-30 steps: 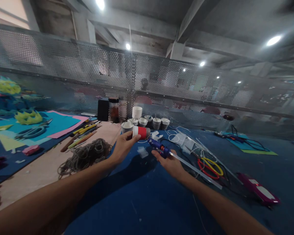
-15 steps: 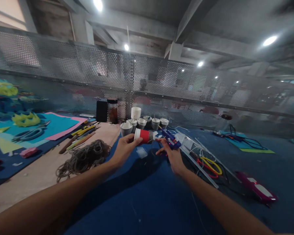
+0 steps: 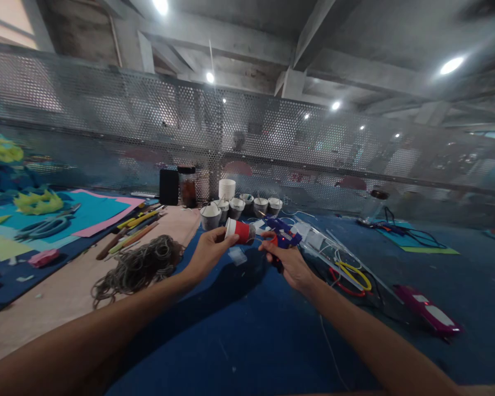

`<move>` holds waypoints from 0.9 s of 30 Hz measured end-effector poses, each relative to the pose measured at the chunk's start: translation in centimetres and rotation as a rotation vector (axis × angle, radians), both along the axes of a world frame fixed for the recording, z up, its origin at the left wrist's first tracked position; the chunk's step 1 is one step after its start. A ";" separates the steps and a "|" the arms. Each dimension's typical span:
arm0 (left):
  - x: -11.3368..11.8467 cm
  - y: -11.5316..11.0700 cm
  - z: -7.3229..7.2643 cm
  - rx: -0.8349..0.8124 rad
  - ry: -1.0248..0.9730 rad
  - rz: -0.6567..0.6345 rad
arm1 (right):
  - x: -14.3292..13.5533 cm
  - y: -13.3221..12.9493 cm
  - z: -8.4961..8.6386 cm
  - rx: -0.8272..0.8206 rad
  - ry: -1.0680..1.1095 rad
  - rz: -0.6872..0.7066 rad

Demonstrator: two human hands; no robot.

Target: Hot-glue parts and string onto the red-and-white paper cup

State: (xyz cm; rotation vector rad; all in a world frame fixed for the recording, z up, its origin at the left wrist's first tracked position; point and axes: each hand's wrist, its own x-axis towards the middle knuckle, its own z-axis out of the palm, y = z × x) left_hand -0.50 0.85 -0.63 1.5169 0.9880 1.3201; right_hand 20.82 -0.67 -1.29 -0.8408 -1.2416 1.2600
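Note:
My left hand [image 3: 213, 247] is closed round the white-rimmed end of a small paper cup [image 3: 242, 232]. The cup lies sideways in the air, with a red band about its middle and grey cord round its far end. Just to the right, my right hand [image 3: 286, 258] has its fingers wrapped round the handle of a blue glue gun [image 3: 284, 235], whose nozzle points up and left, apart from the cup. Below the cup a small clear plastic piece [image 3: 237, 256] lies on the blue table [image 3: 239, 341].
Several cord-handled cups [image 3: 236, 207] stand behind my hands, near a stack of white cups [image 3: 226, 190] and a brown jar [image 3: 187, 187]. Left are a tangle of grey cord [image 3: 138, 269], carving tools [image 3: 134, 236] and scissors [image 3: 49, 224]. Right are yellow-handled pliers [image 3: 357, 275] and a purple device [image 3: 431, 312].
My right hand has gone from loose, spread fingers over the glue gun to a grip round its handle. My left hand still holds the cup; the view has shifted slightly.

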 end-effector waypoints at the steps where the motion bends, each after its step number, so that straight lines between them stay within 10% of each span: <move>1: 0.1 0.0 0.0 0.005 0.024 -0.007 | 0.0 0.0 0.2 0.011 -0.016 -0.010; 27: 0.4 -0.6 -0.8 -0.019 0.142 -0.285 | 0.8 1.1 -0.1 0.135 -0.193 -0.208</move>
